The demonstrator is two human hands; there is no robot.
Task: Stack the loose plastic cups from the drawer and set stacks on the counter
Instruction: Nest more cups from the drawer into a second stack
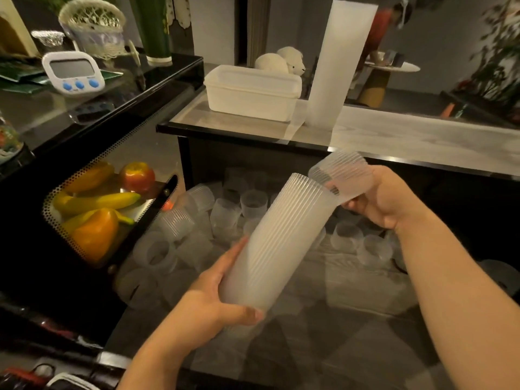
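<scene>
Above the open drawer [351, 291], strewn with loose frosted cups [253, 202], the left hand [222, 299] grips a long ribbed stack [277, 243] tilted toward 1 o'clock. The right hand [385, 198] holds a short stack [342, 175] touching its top rim. At 12 o'clock, a glossy pale bench [408, 139] carries a tall upright stack [337, 68] beside a rectangular plastic tub [250, 94].

Dim warm light, wide-angle edge distortion
</scene>
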